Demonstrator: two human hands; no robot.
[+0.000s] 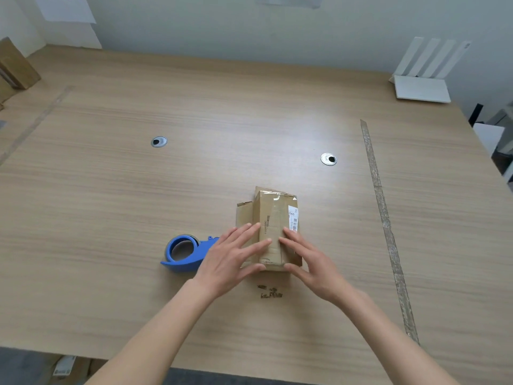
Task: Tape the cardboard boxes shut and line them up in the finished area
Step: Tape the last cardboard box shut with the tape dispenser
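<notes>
You had both hands flat, left hand (235, 254) and right hand (308, 257) pressing the box (273, 218) mid-table beside the tape dispenser (184, 252). Probably best to smooth that seam firmly before sliding it.

Count: 1 box (273, 229) on table (111, 190); 1 tape dispenser (185, 252); 2 cable holes (159, 141) (328, 158); 2 hands (230, 258) (311, 259); 1 tape strip (384, 218).

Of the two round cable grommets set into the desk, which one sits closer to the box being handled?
The right grommet, just beyond the cardboard box and beside the tape strip. The other grommet lies far left, beyond the blue tape dispenser.
</notes>
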